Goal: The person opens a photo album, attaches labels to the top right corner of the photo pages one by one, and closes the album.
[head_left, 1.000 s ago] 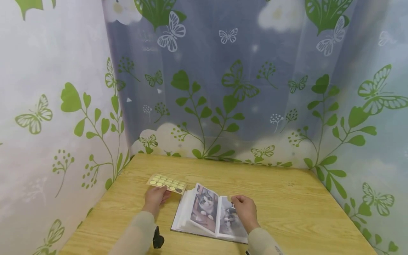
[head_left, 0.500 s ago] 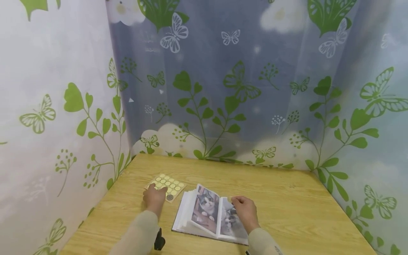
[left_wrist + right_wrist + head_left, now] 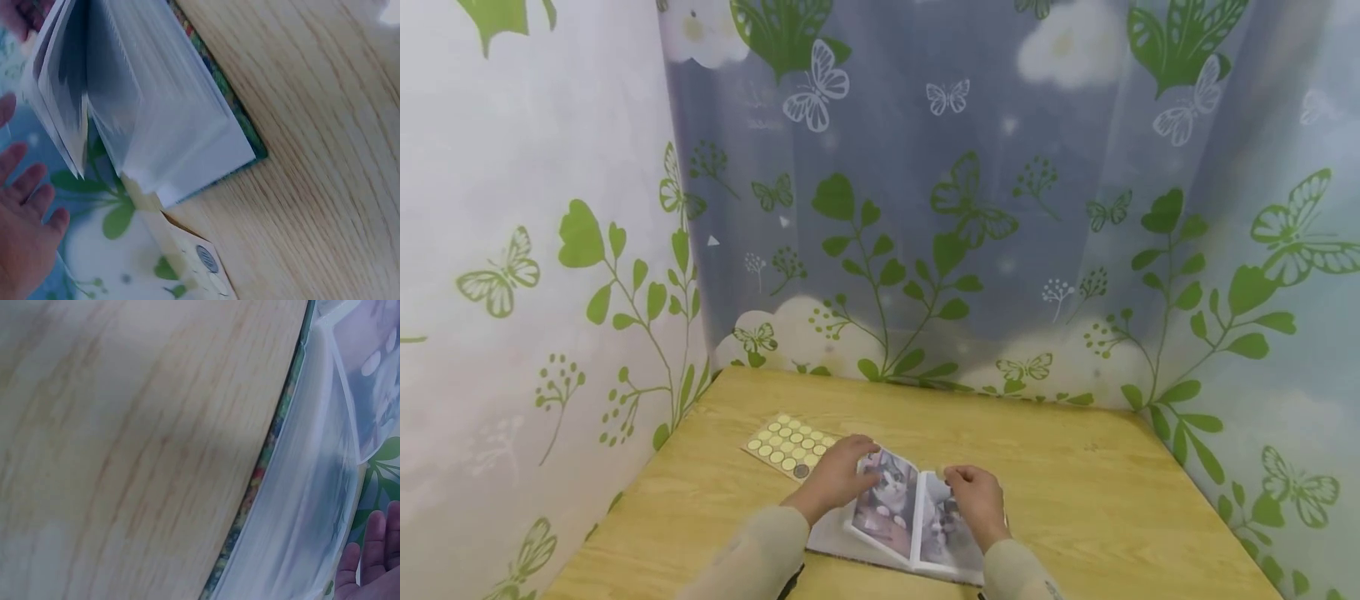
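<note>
A photo album (image 3: 917, 562) lies open on the table, a cat photo (image 3: 887, 500) on its left page and another (image 3: 943, 533) on the right. My left hand (image 3: 833, 477) reaches over the left page's upper outer corner, fingers extended and holding nothing. In the left wrist view its spread fingertips (image 3: 37, 187) are beside the raised leaves. Over the right page, my right hand (image 3: 979, 502) pinches a small pale yellow sticker (image 3: 940, 472) between thumb and fingers. A sheet of round yellow stickers (image 3: 784, 446) with one dark circle lies left of the album, partly behind my left hand.
The wooden table (image 3: 1090, 492) carries the album and sheet. Behind it hangs a curtain (image 3: 910, 275) printed with butterflies and leaves, with similar cloth at both sides. A stack of album leaves (image 3: 169, 112) stands fanned above the patterned cover.
My left hand has laid the sticker sheet down on the table, let go of it and moved right to the album's left page. My right hand has stayed over the right page.
</note>
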{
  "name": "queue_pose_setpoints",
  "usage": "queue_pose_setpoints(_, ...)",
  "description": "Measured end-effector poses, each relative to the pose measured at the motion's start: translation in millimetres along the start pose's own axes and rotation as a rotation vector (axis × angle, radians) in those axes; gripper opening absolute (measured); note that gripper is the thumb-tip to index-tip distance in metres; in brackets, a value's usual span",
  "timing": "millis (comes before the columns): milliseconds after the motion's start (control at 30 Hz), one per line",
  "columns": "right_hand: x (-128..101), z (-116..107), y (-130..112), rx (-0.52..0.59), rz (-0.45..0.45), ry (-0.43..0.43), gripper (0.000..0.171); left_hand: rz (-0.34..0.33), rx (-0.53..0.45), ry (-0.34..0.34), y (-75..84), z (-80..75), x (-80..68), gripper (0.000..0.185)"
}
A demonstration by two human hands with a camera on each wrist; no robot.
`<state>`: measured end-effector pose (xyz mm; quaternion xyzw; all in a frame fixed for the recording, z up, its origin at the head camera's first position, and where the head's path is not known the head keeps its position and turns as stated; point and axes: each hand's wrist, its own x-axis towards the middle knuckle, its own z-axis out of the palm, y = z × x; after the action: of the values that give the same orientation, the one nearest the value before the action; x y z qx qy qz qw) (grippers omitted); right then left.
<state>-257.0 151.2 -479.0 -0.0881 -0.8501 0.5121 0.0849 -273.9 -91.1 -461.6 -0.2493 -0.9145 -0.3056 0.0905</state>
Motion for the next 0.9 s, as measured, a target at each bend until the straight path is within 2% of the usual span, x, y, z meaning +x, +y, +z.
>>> queue_pose_setpoints(67, 1, 0, 1, -0.02, -0.004, 0.006, 0.026, 0.087, 0.11, -0.098, 6.4, 5.0, -2.7, 0.051)
queue_pose_setpoints(133, 2, 0, 1, -0.04, -0.014, 0.008, 0.025, 0.107, 0.212, -0.182, 11.1, 9.8, -6.9, 0.062)
queue_pose_setpoints(233, 7, 0, 0, -0.07, -0.052, 0.005, 0.025, 0.063, 0.291, -0.26, 14.4, 15.2, -15.6, 0.074)
queue_pose_setpoints(333, 12, 3, -2, -0.083, -0.086, -0.007, 0.024, -0.011, 0.273, -0.31, 13.4, 18.8, -26.0, 0.08)
queue_pose_setpoints(433, 16, 6, -5, -0.103, -0.134, -0.032, 0.022, -0.03, 0.215, -0.317, 8.2, 22.2, -33.6, 0.08)
queue_pose_setpoints(533, 21, 9, -7, -0.16, -0.198, -0.074, 0.021, -0.008, 0.175, -0.302, 3.0, 24.1, -37.2, 0.08)
queue_pose_setpoints(733, 31, 16, -11, -0.3, -0.302, -0.162, 0.02, 0.02, 0.189, -0.305, 0.3, 27.1, -36.7, 0.081)
queue_pose_setpoints(900, 37, 25, -12, -0.374, -0.354, -0.174, 0.017, 0.011, 0.225, -0.308, 2.6, 27.3, -35.7, 0.082)
